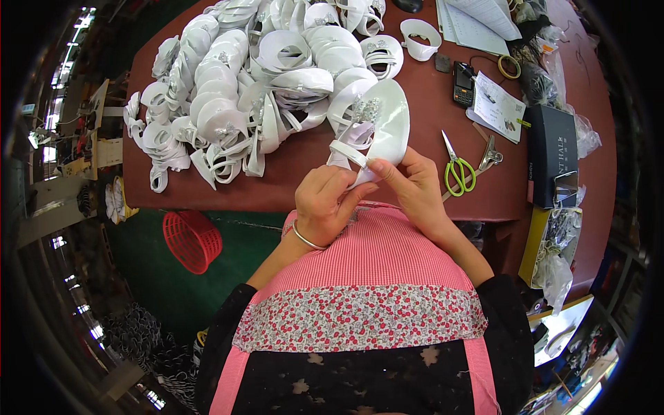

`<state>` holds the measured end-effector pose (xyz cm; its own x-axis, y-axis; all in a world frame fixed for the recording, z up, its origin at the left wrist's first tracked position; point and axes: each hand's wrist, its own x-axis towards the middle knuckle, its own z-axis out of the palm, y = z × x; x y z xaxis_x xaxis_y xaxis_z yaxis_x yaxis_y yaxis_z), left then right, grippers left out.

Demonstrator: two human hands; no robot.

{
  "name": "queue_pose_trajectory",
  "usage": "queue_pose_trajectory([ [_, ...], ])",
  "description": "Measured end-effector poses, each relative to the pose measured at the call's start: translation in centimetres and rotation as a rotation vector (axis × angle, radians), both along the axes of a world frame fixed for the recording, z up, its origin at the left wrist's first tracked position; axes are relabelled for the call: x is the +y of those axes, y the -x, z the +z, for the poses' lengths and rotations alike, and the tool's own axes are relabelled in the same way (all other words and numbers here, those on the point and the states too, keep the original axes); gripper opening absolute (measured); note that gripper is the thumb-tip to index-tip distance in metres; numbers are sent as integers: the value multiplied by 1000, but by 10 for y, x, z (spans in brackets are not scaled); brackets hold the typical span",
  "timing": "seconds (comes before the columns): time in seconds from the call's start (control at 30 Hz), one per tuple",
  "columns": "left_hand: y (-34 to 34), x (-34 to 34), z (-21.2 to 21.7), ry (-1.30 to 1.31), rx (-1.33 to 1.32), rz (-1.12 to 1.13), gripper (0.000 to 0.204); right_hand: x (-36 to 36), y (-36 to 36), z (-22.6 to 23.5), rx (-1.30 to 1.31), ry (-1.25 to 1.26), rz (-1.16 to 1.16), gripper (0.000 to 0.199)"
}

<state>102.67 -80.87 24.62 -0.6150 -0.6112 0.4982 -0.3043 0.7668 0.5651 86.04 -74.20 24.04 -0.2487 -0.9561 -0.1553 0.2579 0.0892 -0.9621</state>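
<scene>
Between my two hands, just past the table's front edge, is a white sandal upper (394, 117) with a strap and a cluster of shiny stones. My left hand (320, 202) pinches its lower strap end, fingers curled in. With thumb and fingers, my right hand (415, 188) grips the upper's lower right edge, close to the left fingertips. Behind it, a big heap of similar white uppers (220, 97), many nested in rows, covers the left and middle of the brown table (494, 197). Its nearest pieces lie right behind the held one.
To the right lie green-handled scissors (459, 174), a metal clip (492, 153), a handheld device (464, 84), papers (498, 104) and a tape roll (509, 67). A dark box (552, 152) stands at the right. On the green floor sits a red basket (192, 242).
</scene>
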Motion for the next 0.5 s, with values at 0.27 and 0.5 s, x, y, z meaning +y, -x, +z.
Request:
queue_pose_trajectory([
  [0.27,2,5,4,-67,79,71,25,0,1,-4,49,45,-32,22],
  [0.5,-1,4,14,173,132,39,39,-11,17,1,-632,89,-251,24],
])
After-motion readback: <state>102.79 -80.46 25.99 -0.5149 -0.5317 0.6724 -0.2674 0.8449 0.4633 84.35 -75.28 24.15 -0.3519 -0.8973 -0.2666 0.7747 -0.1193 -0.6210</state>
